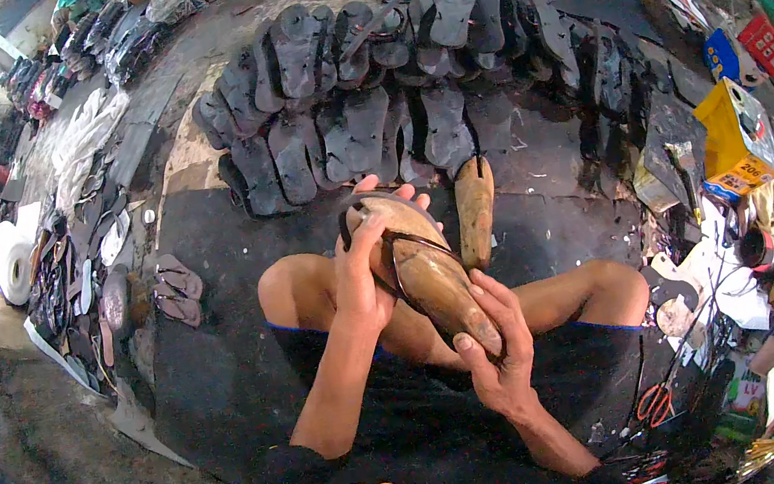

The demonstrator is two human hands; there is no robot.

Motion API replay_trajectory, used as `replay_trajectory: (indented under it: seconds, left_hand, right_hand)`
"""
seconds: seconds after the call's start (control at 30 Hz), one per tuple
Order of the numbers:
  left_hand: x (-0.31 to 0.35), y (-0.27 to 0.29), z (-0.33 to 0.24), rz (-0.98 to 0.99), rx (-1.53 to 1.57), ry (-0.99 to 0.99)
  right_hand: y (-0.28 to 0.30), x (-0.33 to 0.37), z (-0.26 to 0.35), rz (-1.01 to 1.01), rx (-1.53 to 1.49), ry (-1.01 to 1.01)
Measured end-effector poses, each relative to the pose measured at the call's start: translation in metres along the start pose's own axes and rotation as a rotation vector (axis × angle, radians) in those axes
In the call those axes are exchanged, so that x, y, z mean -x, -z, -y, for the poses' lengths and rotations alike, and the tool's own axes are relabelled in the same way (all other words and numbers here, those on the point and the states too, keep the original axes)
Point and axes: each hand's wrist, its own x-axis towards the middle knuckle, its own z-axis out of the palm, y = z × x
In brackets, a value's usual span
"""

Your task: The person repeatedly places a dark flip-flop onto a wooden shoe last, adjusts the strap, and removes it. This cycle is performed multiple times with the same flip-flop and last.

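Observation:
A brown wooden shoe last (pixel 436 280) lies slantwise between my hands, above my crossed legs. Dark thong straps cross it, and a dark sandal sole shows along its far edge. My left hand (pixel 368 260) wraps the wide toe end, thumb on top and fingertips showing beyond the far side. Around the narrow heel end, my right hand (pixel 501 340) is closed, its thumb on the near side. Just beyond them a second wooden last (pixel 477 213) rests on the dark mat.
Rows of dark sandal soles (pixel 355 136) line the mat ahead. A pair of sandals (pixel 178 290) lies to the left, near a white roll (pixel 9 263). On the right are a yellow box (pixel 737 138), a red container (pixel 767 46), scraps and orange-handled scissors (pixel 655 404).

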Motion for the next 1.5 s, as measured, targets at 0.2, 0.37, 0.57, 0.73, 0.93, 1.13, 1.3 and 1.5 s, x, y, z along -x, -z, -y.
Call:
replay_trajectory:
  seconds: [0.2, 0.37, 0.57, 0.73, 0.93, 1.13, 1.3, 1.5]
  left_hand:
    - [0.084, 0.015, 0.050, -0.411, -0.117, 0.354]
    - [0.107, 0.031, 0.011, -0.283, 0.065, 0.464]
    - [0.152, 0.013, -0.010, -0.285, 0.008, 0.676]
    - [0.182, 0.025, -0.009, -0.284, 0.166, 0.692]
    - [0.185, 0.021, -0.005, -0.165, 0.374, 0.678]
    - [0.152, -0.032, -0.029, 0.087, -0.385, 0.470]
    - [0.104, -0.025, -0.006, 0.044, -0.568, 0.351]
    - [0.085, -0.023, 0.026, -0.063, -0.671, 0.198]
  right_hand:
    - [-0.020, 0.024, -0.005, 0.087, 0.339, -0.038]
    - [0.020, 0.017, 0.002, -0.030, -0.692, -0.601]
    - [0.014, 0.045, 0.028, 0.321, -0.236, -0.713]
    - [0.030, 0.059, 0.037, 0.432, -0.602, -0.921]
    - [0.046, 0.092, 0.037, 0.398, -0.829, -1.203]
    - [0.025, 0.091, 0.007, 0.227, -0.636, -1.312]
    - [-0.010, 0.059, -0.018, -0.200, -0.958, -1.078]
    - [0.007, 0.030, 0.013, 0.219, -0.253, -0.385]
